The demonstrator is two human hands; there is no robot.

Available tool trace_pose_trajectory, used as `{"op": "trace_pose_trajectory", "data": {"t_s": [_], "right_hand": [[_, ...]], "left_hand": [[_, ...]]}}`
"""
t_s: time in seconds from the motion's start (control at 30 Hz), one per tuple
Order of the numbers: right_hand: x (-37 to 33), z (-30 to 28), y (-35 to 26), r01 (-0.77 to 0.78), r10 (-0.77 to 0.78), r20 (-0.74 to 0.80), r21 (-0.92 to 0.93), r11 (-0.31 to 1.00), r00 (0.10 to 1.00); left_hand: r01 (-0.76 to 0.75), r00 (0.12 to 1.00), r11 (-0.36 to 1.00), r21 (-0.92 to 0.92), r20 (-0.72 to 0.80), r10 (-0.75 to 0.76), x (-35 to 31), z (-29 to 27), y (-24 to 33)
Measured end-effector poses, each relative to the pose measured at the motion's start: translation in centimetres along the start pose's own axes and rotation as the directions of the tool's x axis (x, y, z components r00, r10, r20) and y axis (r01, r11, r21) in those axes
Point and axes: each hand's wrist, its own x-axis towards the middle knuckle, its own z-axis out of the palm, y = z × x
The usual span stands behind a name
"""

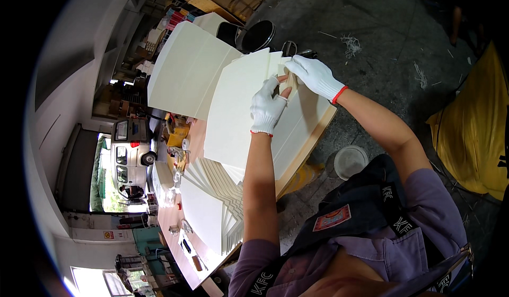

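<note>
Both my hands wear white knit gloves with red cuffs and meet at the far right corner of a stack of large white boards [238, 106]. Bare finger and thumb tips stick out of the glove on my left hand [266, 106]; they curl against a small beige strip [291, 84]. My right hand [317, 77] closes over the upper end of that strip, its fingers partly hidden. Beneath the strip lies another white board [297, 125] along the table's right edge. What the strip is made of, I cannot tell.
More white sheets [204, 204] lie fanned nearer on the wooden table [183, 265]. A large white board [185, 72] stands out at the far left. Beyond is a round black stool [259, 36]. A white bucket [351, 162] sits on the floor, with yellow cloth [472, 127] at right.
</note>
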Motion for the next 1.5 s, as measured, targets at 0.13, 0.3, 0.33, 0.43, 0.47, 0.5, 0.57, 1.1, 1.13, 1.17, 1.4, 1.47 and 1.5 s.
{"op": "trace_pose_trajectory", "data": {"t_s": [0.13, 0.3, 0.33, 0.43, 0.47, 0.5, 0.57, 1.1, 1.13, 1.17, 1.4, 1.47, 1.5], "right_hand": [[0.0, 0.2, 0.1, 0.011, -0.011, -0.009, 0.004, 1.0, 1.0], [-0.1, 0.2, 0.1, 0.03, -0.03, -0.031, 0.009, 1.0, 0.999], [-0.3, 0.0, -0.1, 0.037, -0.037, -0.03, 0.017, 0.999, 0.999], [-0.3, 0.1, -0.1, 0.034, -0.034, -0.005, -0.037, 0.999, 0.999], [-0.2, 0.2, 0.0, 0.031, -0.032, -0.006, -0.048, 0.998, 0.999], [-0.1, 0.3, 0.1, 0.029, -0.03, -0.006, -0.06, 0.998, 1.0], [0.0, 0.5, 0.3, 0.03, -0.031, -0.029, -0.044, 0.999, 0.999], [-0.1, 0.4, 0.3, 0.023, -0.02, -0.052, 0.053, 0.998, 0.998], [0.0, 0.5, 0.6, 0.024, -0.021, -0.057, 0.058, 0.998, 0.998], [0.0, 0.5, 0.8, 0.021, -0.018, -0.06, 0.06, 0.998, 0.998], [0.0, 0.5, 0.7, -0.006, 0.011, -0.064, 0.071, 0.997, 0.998], [-0.1, 0.4, 0.7, -0.019, 0.02, -0.074, 0.027, 0.999, 0.997], [-0.2, 0.0, 0.6, -0.032, 0.03, -0.082, -0.015, 0.999, 0.996]], "left_hand": [[0.011, 1.0, 0.999, -0.048, 0.012, -0.01, 0.1, 0.1, -0.5], [0.009, 1.0, 0.998, -0.059, 0.012, -0.009, 0.1, 0.0, -0.3], [0.002, 1.0, 0.999, -0.049, -0.001, -0.002, -0.1, -0.2, 0.1], [-0.04, 0.997, 0.999, -0.031, -0.073, 0.038, -0.2, -0.2, 0.7], [-0.057, 0.996, 0.998, -0.021, -0.076, 0.055, -0.1, -0.2, 0.6], [-0.074, 0.994, 0.997, -0.011, -0.08, 0.073, -0.1, -0.2, 0.5], [-0.085, 0.996, 0.996, 0.027, -0.037, 0.086, 0.0, -0.2, 0.0], [-0.133, 0.99, 0.99, 0.042, -0.049, 0.135, -0.1, -0.3, 0.5], [-0.115, 0.993, 0.992, 0.047, -0.023, 0.117, -0.1, -0.3, 0.5], [-0.105, 0.994, 0.992, 0.064, -0.015, 0.106, -0.2, -0.2, 0.6], [-0.068, 0.997, 0.991, 0.115, -0.023, 0.071, -0.3, -0.2, 1.4], [-0.11, 0.993, 0.984, 0.138, -0.036, 0.116, -0.5, 0.0, 1.5], [-0.137, 0.989, 0.978, 0.157, -0.04, 0.145, -0.6, 0.2, 1.6]]}}
